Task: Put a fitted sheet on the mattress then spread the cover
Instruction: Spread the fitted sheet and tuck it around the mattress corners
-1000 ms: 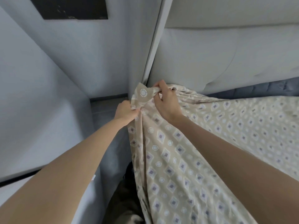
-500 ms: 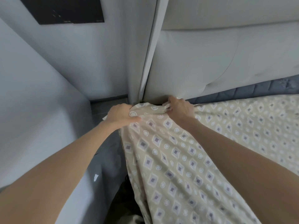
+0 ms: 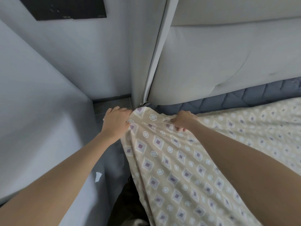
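A beige fitted sheet (image 3: 187, 168) with a purple diamond and white circle print covers the near corner of a dark blue quilted mattress (image 3: 236, 98). My left hand (image 3: 116, 120) grips the sheet's corner edge at the mattress's side, right below the headboard. My right hand (image 3: 183, 120) grips bunched sheet on top of the mattress, a short way to the right. A strip of bare mattress shows along the headboard. The sheet's hem is hidden under my hands.
A padded off-white headboard (image 3: 219, 59) rises behind the mattress. A pale wall panel (image 3: 40, 111) stands close on the left, leaving a narrow gap with dark floor (image 3: 112, 105). A dark frame (image 3: 65, 8) hangs on the far wall.
Both hands have brought the sheet corner down from chest height onto the mattress corner. They have also moved apart, the left to the side edge and the right along the top.
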A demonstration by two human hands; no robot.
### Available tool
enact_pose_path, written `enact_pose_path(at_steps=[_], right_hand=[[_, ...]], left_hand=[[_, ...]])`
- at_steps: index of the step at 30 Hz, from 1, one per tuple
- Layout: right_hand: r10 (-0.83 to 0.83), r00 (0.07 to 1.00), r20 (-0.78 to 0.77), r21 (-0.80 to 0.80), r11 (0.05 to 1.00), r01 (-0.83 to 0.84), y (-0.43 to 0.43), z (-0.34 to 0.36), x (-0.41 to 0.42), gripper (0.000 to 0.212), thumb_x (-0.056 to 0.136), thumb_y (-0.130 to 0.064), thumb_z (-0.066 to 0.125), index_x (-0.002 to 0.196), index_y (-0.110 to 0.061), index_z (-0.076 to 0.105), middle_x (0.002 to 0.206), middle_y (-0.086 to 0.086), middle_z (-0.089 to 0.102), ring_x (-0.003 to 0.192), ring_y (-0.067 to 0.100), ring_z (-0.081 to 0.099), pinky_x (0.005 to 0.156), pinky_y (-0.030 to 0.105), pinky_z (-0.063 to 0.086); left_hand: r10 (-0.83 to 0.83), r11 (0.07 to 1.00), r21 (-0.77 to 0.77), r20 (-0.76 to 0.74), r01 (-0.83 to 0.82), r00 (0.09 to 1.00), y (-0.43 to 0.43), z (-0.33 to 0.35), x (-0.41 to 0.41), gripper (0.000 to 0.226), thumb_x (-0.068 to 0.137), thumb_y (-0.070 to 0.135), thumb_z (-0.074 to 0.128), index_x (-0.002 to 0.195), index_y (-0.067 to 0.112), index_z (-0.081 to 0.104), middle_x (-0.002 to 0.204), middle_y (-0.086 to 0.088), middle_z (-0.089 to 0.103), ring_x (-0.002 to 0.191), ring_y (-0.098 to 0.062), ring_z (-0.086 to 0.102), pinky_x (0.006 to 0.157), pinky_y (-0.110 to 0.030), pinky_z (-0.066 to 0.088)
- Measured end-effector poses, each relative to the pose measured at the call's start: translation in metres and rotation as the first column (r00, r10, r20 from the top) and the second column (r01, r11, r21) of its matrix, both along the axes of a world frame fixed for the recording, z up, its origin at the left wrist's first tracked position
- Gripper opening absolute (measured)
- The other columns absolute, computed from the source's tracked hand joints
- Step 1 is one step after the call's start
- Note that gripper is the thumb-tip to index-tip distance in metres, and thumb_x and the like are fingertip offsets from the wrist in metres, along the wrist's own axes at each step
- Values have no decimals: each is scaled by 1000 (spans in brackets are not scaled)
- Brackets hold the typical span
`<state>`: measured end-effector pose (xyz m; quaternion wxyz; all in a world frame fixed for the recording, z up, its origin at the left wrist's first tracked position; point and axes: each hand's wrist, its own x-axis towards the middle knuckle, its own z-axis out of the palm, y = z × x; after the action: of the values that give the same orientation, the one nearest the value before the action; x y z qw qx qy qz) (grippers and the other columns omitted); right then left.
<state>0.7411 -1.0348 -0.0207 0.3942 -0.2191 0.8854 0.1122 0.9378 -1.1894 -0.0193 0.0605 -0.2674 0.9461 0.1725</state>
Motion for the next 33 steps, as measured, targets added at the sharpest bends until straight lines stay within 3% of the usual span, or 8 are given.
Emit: enact_pose_path(at_steps=[3,7,13,18,21,23,25,33], right_hand=[[-145,977,-159,-234,967,105,0,2,4,14,92,-9,42,102,-9,52,93,10,58,91,31,58,68,32,42],[-452,890,-67,-546,763,346,17,-1,29,13,96,-3,33,95,-7,45,71,4,47,70,24,47,51,31,32],[-585,798,145,-562,615,553,11,-25,25,23,95,-5,28,104,-14,47,83,9,55,69,21,47,51,28,33],[-672,699,247,-559,490,669,-10,-53,19,33,95,-2,29,122,-10,45,102,11,57,86,23,50,68,32,38],[-699,645,308,-519,445,730,-14,-67,25,36,93,-3,29,127,-12,37,109,12,54,87,25,49,71,38,42],[-665,630,401,-472,440,764,-17,-71,28,37,91,-1,35,125,-14,30,112,10,49,93,25,46,74,39,40],[-654,578,489,-433,393,811,-21,-78,25,46,90,7,36,129,-13,24,125,9,41,104,23,42,82,33,36],[-591,636,497,-410,486,772,-14,-78,16,74,88,14,32,145,-23,1,137,6,37,129,28,44,100,46,46]], left_hand=[[78,997,-21,44,-77,996,-3,-9,0,9,84,17,52,89,18,59,87,2,59,89,-22,51,76,-31,30],[138,989,-65,95,-132,986,-7,-19,-4,18,84,22,53,98,15,60,97,-4,58,97,-26,49,82,-37,33],[257,966,-65,201,-249,945,-13,-43,-13,30,82,16,56,111,12,56,111,-13,43,101,-31,41,76,-36,35],[464,838,153,303,-523,832,-15,-69,-27,10,89,13,42,99,15,41,86,-9,56,75,-29,54,61,-35,42],[729,245,572,424,-783,537,-13,-96,-43,20,96,16,45,113,11,37,100,-14,64,69,-24,65,57,-37,57],[772,-242,721,548,-649,321,-12,-102,-53,34,98,13,43,130,8,33,121,-19,59,89,-27,66,62,-38,58],[776,-460,758,596,-462,207,-13,-108,-59,50,101,14,35,148,20,18,143,-18,41,120,-29,54,91,-45,50],[631,-30,832,446,-554,635,14,-93,-48,85,93,-4,51,150,39,5,144,3,45,126,-16,47,100,-36,39]])
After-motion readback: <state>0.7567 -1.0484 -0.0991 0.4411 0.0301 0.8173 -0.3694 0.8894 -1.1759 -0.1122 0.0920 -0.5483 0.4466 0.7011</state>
